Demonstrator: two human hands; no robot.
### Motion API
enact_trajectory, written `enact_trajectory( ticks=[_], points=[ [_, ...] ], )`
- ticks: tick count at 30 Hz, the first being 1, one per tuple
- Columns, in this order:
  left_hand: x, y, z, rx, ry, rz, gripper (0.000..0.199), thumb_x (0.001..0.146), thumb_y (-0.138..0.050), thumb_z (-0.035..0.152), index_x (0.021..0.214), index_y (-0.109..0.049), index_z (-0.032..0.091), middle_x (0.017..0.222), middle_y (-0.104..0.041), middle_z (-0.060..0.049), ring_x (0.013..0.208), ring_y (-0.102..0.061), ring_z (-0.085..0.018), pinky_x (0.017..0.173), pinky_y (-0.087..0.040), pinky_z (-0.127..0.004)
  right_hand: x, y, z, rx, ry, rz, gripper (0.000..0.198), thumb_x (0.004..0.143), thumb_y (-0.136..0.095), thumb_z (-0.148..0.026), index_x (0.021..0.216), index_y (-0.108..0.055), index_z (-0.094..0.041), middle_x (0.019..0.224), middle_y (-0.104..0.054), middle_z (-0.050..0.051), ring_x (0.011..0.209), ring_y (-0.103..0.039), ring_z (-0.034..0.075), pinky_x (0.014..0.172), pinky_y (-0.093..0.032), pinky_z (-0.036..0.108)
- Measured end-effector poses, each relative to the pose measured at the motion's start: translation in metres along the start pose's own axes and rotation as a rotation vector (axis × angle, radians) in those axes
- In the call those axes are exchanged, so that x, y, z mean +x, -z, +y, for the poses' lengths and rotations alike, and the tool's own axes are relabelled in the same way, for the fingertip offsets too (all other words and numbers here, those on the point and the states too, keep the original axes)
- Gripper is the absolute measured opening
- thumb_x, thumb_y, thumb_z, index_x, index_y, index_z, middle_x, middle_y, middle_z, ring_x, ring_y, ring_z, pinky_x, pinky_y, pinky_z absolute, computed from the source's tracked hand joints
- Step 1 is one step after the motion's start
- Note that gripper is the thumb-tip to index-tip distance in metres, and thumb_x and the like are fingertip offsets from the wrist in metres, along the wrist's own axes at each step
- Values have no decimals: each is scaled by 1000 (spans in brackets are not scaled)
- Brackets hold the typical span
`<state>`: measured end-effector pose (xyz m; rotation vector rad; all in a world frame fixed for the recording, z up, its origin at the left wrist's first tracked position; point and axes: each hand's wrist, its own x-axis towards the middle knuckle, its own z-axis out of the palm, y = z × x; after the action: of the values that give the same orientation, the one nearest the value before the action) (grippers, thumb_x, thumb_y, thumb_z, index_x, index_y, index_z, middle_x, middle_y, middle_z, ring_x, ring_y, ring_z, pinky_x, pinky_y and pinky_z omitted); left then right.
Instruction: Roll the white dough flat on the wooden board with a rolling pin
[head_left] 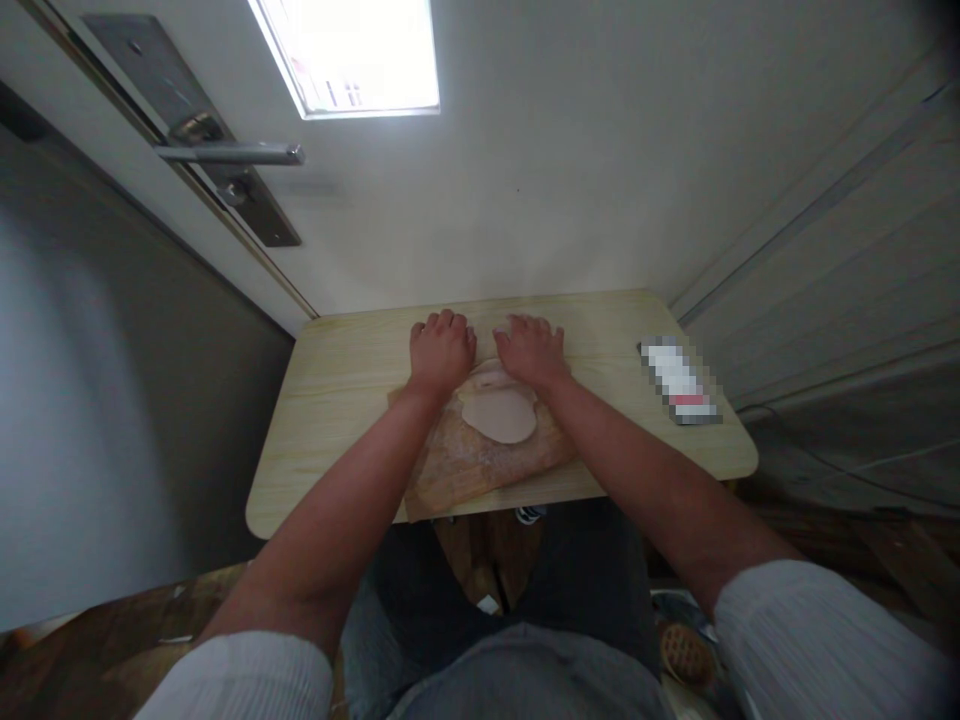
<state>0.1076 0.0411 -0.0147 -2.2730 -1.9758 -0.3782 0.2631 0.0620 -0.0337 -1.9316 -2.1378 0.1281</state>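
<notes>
A thin, flat, roundish sheet of pale dough [501,414] lies on a floury brown wooden board [480,465]. Across its far part, a short stretch of what looks like a wooden rolling pin [487,379] shows between my hands. My left hand [441,350] is bent over the pin's left side, knuckles up. On the right side my right hand [531,348] curls over it in the same way, its thumb toward the left hand. Both palms face down, so most of the pin is hidden beneath them.
The board rests on a small light wood table [322,400] against a white door with a metal handle [232,154]. A phone-like, blurred-out object [679,380] lies at the table's right. Below right, near my leg, is a round brown lattice-patterned item [686,655].
</notes>
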Motion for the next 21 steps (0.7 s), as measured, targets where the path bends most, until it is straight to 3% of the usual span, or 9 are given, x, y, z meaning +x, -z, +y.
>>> enact_trajectory(
  ticks=[6, 13, 21],
  points=[
    [-12, -2, 3, 9, -15, 2, 39, 101, -29, 35, 106, -64, 17, 111, -64, -14, 107, -57, -30, 87, -42, -43, -14, 0, 3, -21, 23, -1, 54, 100, -32, -49, 138, -52, -17, 140, -55, 18, 129, -45, 36, 107, -27, 63],
    [-38, 0, 10, -1, -15, -50, 39, 101, -30, 37, 110, -64, 19, 115, -64, -13, 108, -57, -29, 88, -42, -43, -46, 2, 5, -22, 5, 21, 57, 99, -34, -51, 145, -47, -19, 150, -47, 15, 137, -36, 37, 111, -17, 66],
    [-80, 13, 28, 11, 35, 9, 38, 100, -34, 39, 123, -60, 22, 130, -61, -12, 120, -51, -31, 108, -31, -54, -102, 13, 6, -21, 11, 109, 57, 100, -35, -49, 146, -44, -15, 149, -46, 19, 134, -39, 36, 110, -19, 65]
  ],
)
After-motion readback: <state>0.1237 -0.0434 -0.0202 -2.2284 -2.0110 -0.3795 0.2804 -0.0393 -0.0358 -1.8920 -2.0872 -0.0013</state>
